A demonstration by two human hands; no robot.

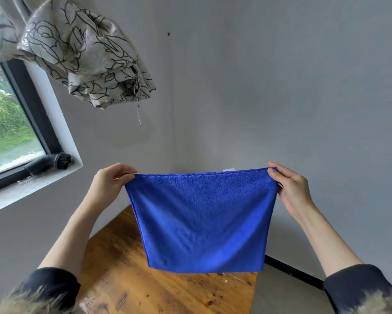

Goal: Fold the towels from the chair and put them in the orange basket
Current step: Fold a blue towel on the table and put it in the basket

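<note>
A blue towel point(201, 220) hangs stretched in the air above a wooden table point(127, 279). My left hand point(110, 181) pinches its top left corner. My right hand point(290, 186) pinches its top right corner. The towel's top edge is taut between the hands and its lower edge hangs free just above the table. A small white label shows at the top edge. Neither the chair nor the orange basket is in view.
Grey walls meet in a corner behind the towel. A window point(7, 123) with a dark brush point(52, 163) on its sill is at the left. A patterned curtain point(81, 51) is bunched up above. Grey floor point(287, 295) lies right of the table.
</note>
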